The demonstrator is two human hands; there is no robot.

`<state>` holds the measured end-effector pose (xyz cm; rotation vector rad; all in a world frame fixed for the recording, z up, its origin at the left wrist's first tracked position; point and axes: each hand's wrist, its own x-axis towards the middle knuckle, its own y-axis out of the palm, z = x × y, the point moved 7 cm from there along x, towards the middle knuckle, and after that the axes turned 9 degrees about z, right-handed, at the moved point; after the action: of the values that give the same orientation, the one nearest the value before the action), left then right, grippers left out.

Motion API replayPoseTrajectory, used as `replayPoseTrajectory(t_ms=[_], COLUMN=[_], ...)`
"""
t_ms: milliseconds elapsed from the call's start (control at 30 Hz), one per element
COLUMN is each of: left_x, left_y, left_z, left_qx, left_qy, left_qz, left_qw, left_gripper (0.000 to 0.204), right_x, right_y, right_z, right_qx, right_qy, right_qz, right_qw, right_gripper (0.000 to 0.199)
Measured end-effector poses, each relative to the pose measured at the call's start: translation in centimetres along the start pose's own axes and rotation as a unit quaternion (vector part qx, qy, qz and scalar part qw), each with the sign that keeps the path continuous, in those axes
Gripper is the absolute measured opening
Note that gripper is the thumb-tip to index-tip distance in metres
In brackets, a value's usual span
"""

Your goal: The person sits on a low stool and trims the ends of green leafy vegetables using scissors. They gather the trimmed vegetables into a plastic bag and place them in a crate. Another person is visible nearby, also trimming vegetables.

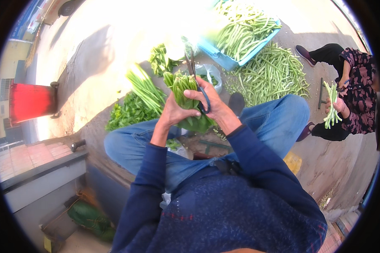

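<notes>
Between my knees my left hand (172,113) is closed around a bunch of leafy greens (182,86). Its stalk ends point up and its leaves hang below the hand. My right hand (214,103) grips dark-handled scissors (191,65), with the blades pointing up and away from me, slightly apart. The right thumb also presses on the bunch. Just left of the bunch lie long pale-green stalks (148,89) and a pile of leafy greens (128,113). Another small bunch (159,60) lies beyond them. A clear plastic bag (216,75) with greens inside sits behind my right hand.
A blue crate (226,61) heaped with green beans (245,36) stands ahead, beside a loose heap of beans (278,76) on the ground. At the right a seated person (361,92) holds beans and scissors. A red bin (31,103) stands left; a yellow bag (293,162) lies near my right knee.
</notes>
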<state>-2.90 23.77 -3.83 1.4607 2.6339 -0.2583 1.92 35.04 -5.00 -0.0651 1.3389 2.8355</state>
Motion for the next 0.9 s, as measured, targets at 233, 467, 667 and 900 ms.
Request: replayPoseTrajectory(t_ms=[233, 467, 667, 900], left_x=[-2.2, -5.9, -11.2, -16.6], left_y=[-2.7, -6.8, -10.5, -15.8], left_z=[-0.5, -1.4, -3.0, -4.6], left_qx=[-0.062, -0.167, -0.255, -0.236], left_qy=[0.008, 0.066, 0.130, 0.149], left_qz=[-0.077, -0.185, -0.232, -0.298], left_qw=[0.995, 0.966, 0.930, 0.913], left_gripper=[0.075, 0.061, 0.069, 0.069], right_x=[1.8, 3.6, 5.2, 7.3], right_y=[4.6, 11.5, 15.4, 18.7], right_z=[1.5, 3.7, 3.1, -0.6], right_qx=[-0.134, -0.465, -0.291, -0.035], right_qy=[0.034, -0.014, -0.013, -0.012], right_qz=[0.012, 0.004, 0.039, 0.056], right_qw=[0.990, 0.885, 0.956, 0.998], right_gripper=[0.055, 0.049, 0.036, 0.033])
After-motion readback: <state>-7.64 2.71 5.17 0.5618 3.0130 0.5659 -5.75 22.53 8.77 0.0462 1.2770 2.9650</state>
